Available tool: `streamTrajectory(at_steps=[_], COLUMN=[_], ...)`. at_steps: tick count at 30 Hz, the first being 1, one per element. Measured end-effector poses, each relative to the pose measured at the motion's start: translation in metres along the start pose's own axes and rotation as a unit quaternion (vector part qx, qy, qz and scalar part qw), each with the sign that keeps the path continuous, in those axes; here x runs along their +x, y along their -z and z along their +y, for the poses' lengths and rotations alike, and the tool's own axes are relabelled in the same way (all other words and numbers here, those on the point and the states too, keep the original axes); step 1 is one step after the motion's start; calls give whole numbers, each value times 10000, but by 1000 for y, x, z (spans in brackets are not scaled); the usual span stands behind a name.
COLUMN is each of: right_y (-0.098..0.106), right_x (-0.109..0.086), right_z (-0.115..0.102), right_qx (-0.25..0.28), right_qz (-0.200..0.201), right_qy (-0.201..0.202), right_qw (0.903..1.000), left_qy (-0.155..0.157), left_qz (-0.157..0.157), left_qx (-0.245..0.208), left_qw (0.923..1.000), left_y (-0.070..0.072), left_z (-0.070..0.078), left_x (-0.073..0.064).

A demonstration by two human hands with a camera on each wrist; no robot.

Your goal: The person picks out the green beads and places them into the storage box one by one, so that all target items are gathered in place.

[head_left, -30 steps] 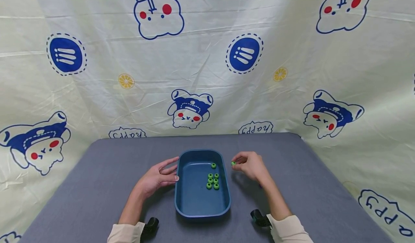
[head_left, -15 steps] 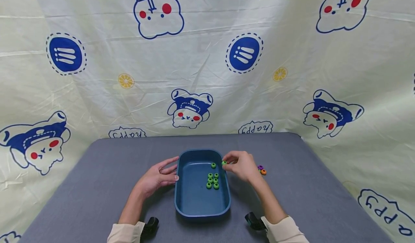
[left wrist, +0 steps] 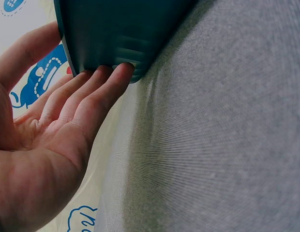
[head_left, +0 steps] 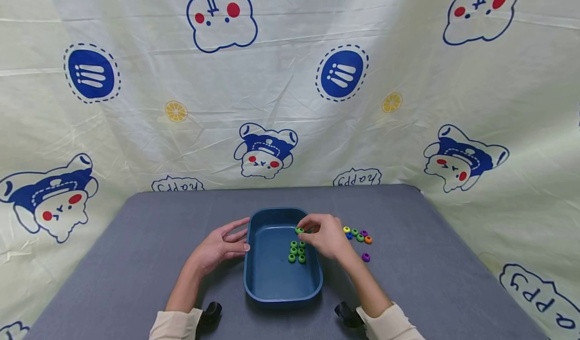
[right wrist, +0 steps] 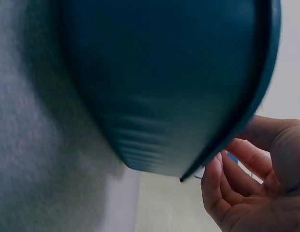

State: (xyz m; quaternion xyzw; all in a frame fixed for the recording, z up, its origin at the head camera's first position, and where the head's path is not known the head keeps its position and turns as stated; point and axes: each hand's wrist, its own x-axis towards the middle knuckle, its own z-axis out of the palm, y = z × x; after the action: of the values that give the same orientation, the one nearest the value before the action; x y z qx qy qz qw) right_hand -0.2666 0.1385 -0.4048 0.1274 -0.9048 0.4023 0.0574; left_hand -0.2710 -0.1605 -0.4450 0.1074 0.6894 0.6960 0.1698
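Observation:
A deep blue rectangular tray stands on the grey cloth, with several green beads grouped in its right half. My left hand touches the tray's left wall from outside, its fingers extended; the left wrist view shows the fingertips against that wall. Reaching over the right rim, my right hand pinches a green bead between thumb and fingertips, above the tray's far right part. A bead lying beneath is mostly covered by it. In the right wrist view the tray wall hides the fingertips and bead.
Right of the tray lie loose beads: a yellow one, a blue one, green ones, an orange one and purple ones. A printed curtain hangs behind the table.
My right hand has moved left with the green bead, from outside the tray across its right rim. Loose beads behind the hand have come into sight. The left hand and tray stay put.

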Motion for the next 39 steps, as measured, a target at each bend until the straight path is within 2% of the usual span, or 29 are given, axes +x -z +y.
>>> streamTrajectory(at_steps=[6, 15, 39], right_y=[-7, -15, -28], right_x=[-2, -3, -4], right_z=[-3, -3, -3], right_qx=[53, 85, -212], right_qz=[-165, -109, -139], right_qy=[146, 348, 303], right_qw=[9997, 9993, 9992], left_qy=[-16, -19, -12], left_qz=[-24, -29, -19], left_qx=[38, 32, 66], left_qw=[10000, 10000, 10000], left_y=[1, 1, 1], left_z=[-2, -1, -1], left_x=[0, 1, 0])
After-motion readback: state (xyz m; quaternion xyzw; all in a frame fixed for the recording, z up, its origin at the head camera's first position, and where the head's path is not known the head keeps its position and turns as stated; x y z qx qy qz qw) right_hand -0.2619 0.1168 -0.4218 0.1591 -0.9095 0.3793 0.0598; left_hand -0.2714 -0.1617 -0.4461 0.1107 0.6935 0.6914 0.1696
